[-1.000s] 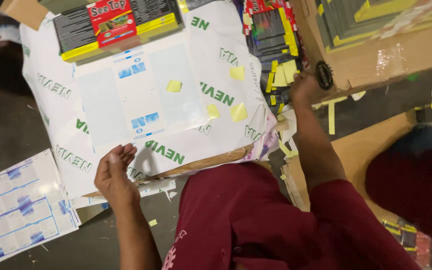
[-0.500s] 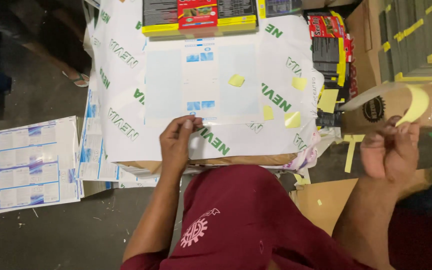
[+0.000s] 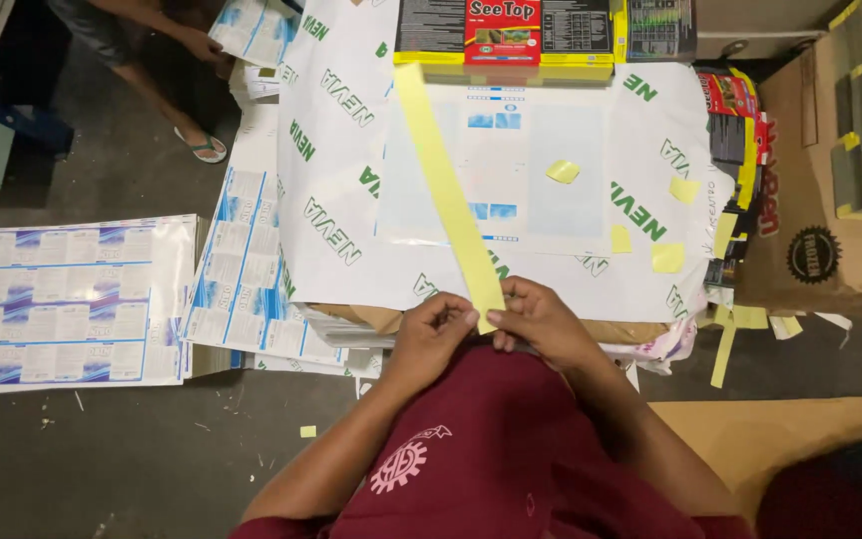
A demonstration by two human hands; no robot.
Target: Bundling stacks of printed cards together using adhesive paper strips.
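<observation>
A long yellow paper strip [image 3: 446,190] runs from the near edge of the work surface up towards the far boxes. My left hand [image 3: 433,331] and my right hand [image 3: 541,319] both pinch its near end, fingertips close together. The strip lies across a pale printed sheet [image 3: 551,180] on top of a large white wrapping sheet with green lettering [image 3: 341,180]. Small yellow paper scraps [image 3: 563,171] dot the sheet to the right.
A black, red and yellow carton [image 3: 511,35] sits at the far edge. Stacks of blue-and-white printed sheets [image 3: 77,299] lie on the floor at left. A brown cardboard box [image 3: 830,210] stands at right. Another person's foot in a sandal [image 3: 202,145] is at top left.
My right hand came in from the cardboard box at right with the yellow strip. Both hands now meet at the strip's near end, and it lies across the sheet.
</observation>
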